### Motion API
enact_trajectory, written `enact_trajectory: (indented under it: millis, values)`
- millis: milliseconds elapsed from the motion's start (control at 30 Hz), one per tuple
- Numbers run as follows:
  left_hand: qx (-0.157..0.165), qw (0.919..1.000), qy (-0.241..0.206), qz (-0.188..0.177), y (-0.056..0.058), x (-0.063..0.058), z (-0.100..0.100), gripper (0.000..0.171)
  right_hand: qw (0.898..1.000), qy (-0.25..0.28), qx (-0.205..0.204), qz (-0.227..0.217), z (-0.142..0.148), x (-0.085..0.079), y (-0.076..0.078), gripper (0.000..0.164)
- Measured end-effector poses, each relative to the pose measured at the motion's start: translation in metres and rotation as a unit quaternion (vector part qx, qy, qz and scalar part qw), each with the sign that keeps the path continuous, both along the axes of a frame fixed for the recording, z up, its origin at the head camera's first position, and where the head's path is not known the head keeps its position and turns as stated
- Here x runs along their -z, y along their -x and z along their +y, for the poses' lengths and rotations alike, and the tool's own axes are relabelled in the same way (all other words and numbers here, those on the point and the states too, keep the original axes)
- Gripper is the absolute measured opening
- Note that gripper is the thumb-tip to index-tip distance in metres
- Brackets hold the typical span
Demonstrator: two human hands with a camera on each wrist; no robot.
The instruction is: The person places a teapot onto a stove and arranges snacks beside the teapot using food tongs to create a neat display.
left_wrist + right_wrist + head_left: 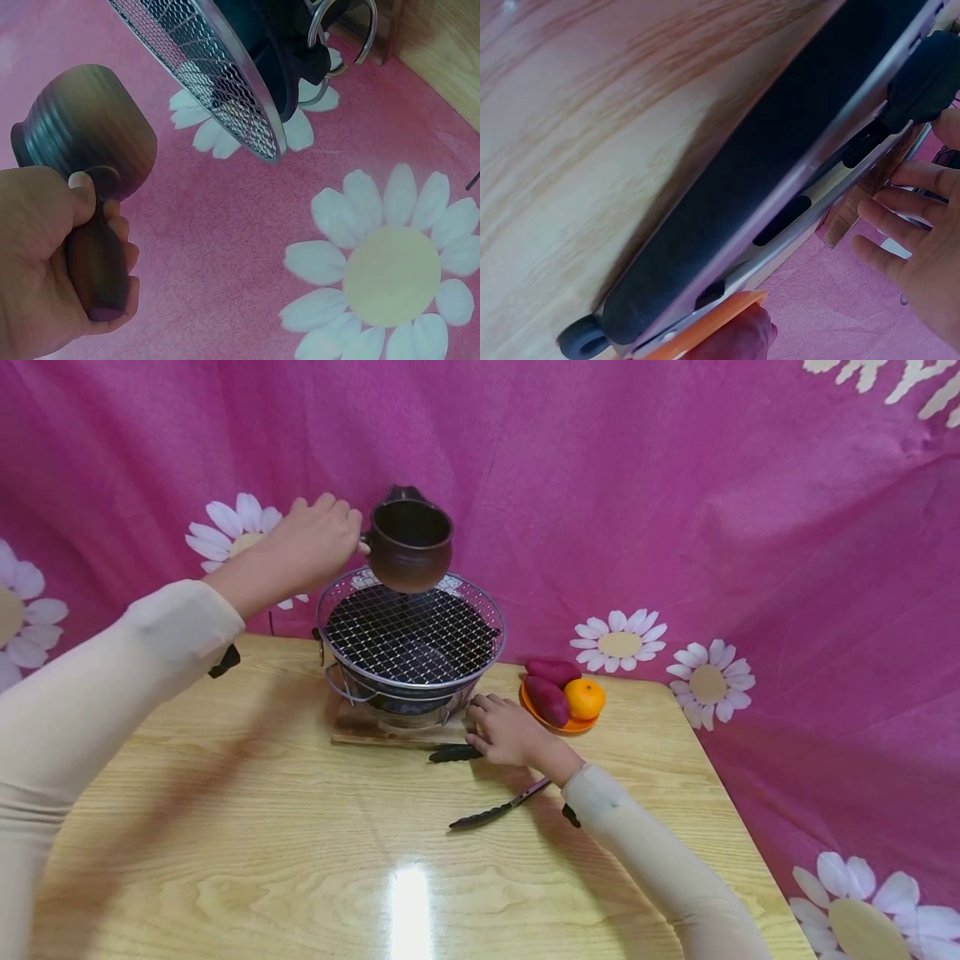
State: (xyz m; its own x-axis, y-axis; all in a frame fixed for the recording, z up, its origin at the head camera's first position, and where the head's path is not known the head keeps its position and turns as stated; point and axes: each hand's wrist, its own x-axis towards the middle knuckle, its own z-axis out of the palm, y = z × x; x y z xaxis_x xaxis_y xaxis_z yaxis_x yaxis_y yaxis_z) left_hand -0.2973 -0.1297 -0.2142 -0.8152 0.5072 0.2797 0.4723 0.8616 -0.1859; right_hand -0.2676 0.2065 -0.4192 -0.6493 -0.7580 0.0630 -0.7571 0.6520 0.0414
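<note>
- Head view: the left hand [322, 535] reaches forward and grips the side handle of a dark brown pot [411, 547]; the pot hangs in the air over the back part of a round tabletop grill [412, 635], its mouth turned toward the viewer.
- Left wrist view: fingers wrap around that handle, the thumb laid along its top beside the pot's body; pot and grill mesh are apart.
- The grill has a wire mesh over a dark bowl, with metal loop handles; it stands on a wooden board [375, 740].
- The right hand [510, 732] is low, near the board's right end; its fingers are loosely spread and grasp nothing; whether they touch anything, I cannot tell.
- Black-tipped tongs [483, 817] lie spread on the wooden table [262, 860], partly behind that hand and arm.
- Just beyond, an orange plate [573, 727] carries two purple sweet potatoes [547, 700] and an orange fruit [584, 699]; behind hangs a magenta cloth [525, 510] with white flowers.
</note>
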Motion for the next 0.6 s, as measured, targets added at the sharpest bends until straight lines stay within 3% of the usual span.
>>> enact_trajectory:
  millis: [367,600]
  values:
    - [-0.01,0.9997,0.002,-0.022,0.0043,0.0026,0.0042,0.032,1.0,0.009,-0.004,0.001,-0.0002,-0.0006,-0.0015,0.018]
    - [-0.014,0.9995,-0.003,-0.03,0.0084,0.0049,0.0041,0.042,1.0,0.013,-0.005,0.003,-0.0006,-0.0019,-0.002,0.018]
